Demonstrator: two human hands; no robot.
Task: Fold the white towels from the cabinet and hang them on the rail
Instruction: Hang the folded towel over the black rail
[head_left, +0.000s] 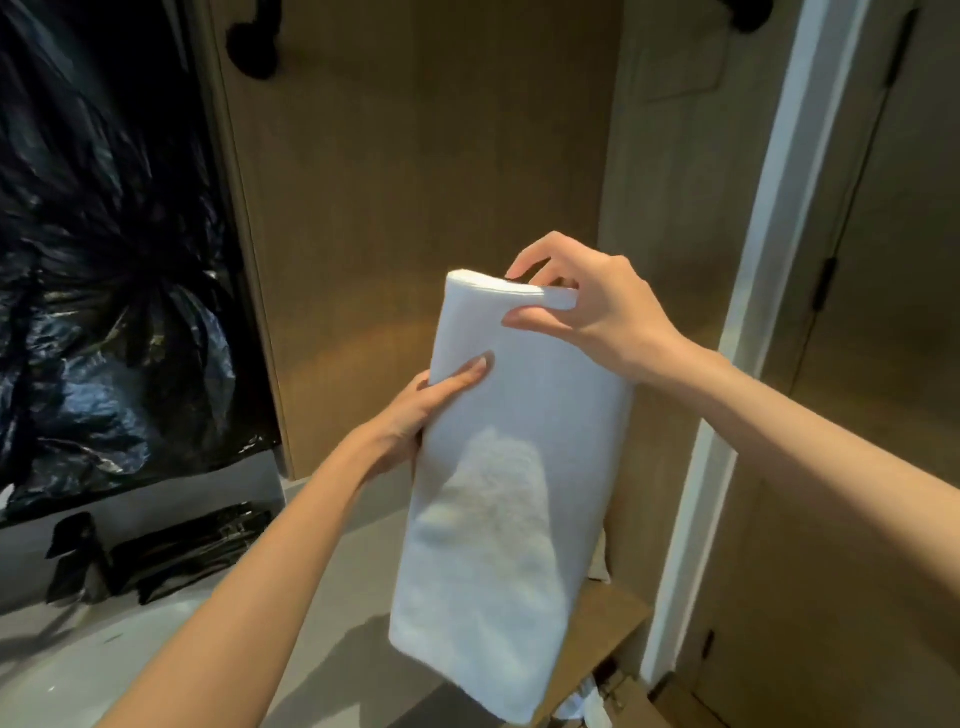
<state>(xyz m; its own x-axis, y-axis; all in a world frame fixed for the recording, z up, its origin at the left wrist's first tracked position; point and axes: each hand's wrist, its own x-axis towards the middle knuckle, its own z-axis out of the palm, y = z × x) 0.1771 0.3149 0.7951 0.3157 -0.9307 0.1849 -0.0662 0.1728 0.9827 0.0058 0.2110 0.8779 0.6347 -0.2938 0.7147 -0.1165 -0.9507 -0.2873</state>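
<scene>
Far left: black plastic bags (104, 260) fill the left side, well apart from the work.
Left hand (415, 415): it grips the left edge of the white towel (509, 493) about a third of the way down. The thumb lies flat across the front face. The fingers are hidden behind the cloth, so their curl cannot be seen, but the grip looks like a clamp on the edge.
Towel position: folded into a long narrow panel and held in the air in front of the wooden panel (415, 182), touching nothing but the two hands.
Long axis: near upright, with the top leaning slightly away and the bottom hanging towards the person.
Right hand (587, 312): thumb and forefinger pinch the top right corner, closed on the layered edge. The other fingers are raised and spread above it.
Nearer hand: both are on the upper third of the towel, and the right one controls the top edge.
Rail: not identifiable. Two dark fittings (254, 47) sit high on the wall, above the top edge of the towel.
Judged next move: lifting upward, top edge first, with the right hand leading.
Lower right: a wooden shelf (608, 618) sits behind the lower end of the towel.
Far right: a white door frame (753, 312).
</scene>
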